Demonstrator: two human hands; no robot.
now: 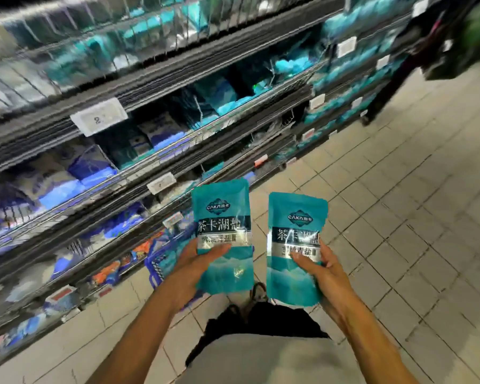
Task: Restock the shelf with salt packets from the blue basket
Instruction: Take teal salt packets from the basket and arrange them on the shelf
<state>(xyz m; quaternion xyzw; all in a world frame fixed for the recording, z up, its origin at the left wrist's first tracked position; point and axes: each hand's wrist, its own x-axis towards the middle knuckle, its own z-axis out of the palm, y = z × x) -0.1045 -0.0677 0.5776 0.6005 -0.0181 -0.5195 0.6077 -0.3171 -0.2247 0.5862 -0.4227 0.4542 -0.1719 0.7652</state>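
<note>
Two teal salt packets held up in front, upright, printed faces toward camera, side by side w/ a gap between, not touching.

L hand grasping left packet: thumb across the front at mid-height, palm & other fingers behind, mostly hidden. Packet tilted slightly.

R hand grasping right packet: thumb across the front near the silver label band, fingertips wrapped round its right edge. Packet a bit lower than the other.

Blue basket on the floor below L hand, just beside the shelf base; only part of its rim & handle visible, rest hidden behind forearm & packet. Contents can't be told.

Shelf runs along the left, several wire-fronted tiers, blurred. Teal packs on upper & mid tiers, white/blue packs lower left, orange packs near the bottom. White price tags clipped to the tier edges; print unreadable.

Tiled floor to the right. Dark blurred figure at far end of the aisle, upper right. Own shoe visible between the packets, low.
</note>
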